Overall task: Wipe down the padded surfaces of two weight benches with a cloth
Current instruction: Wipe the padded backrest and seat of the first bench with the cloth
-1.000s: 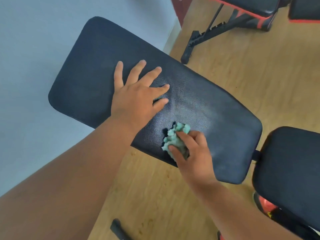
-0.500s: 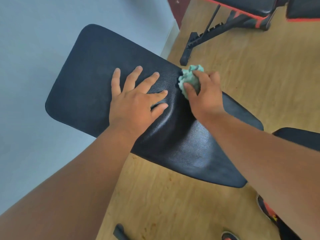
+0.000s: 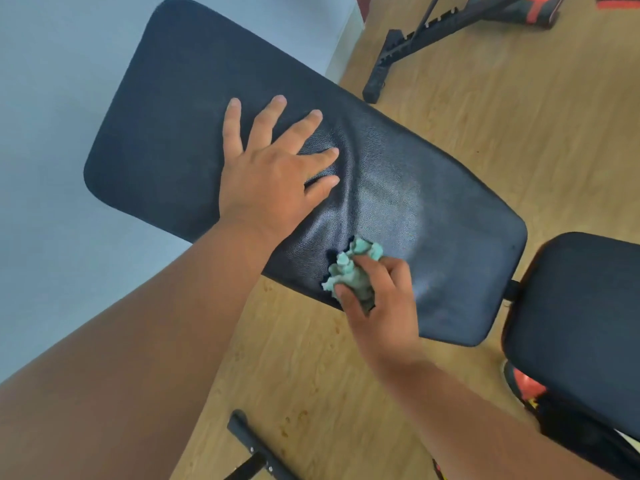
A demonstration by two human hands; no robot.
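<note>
The cloth has been pulled back from the far edge to the near edge | bunched green cloth is gripped by the right hand, poking past the fingertips | the left hand is laid flat on the bumpy black pad

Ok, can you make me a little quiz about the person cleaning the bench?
1. True or false: the left hand lies flat on the long pad.
2. Which hand grips the cloth? A) left B) right C) both
3. Fill in: the cloth sits near the pad's ____ edge, the one closest to the person.

Key
1. True; its fingers are spread.
2. B, the right hand.
3. Near; the seat pad beside it is untouched.
</note>
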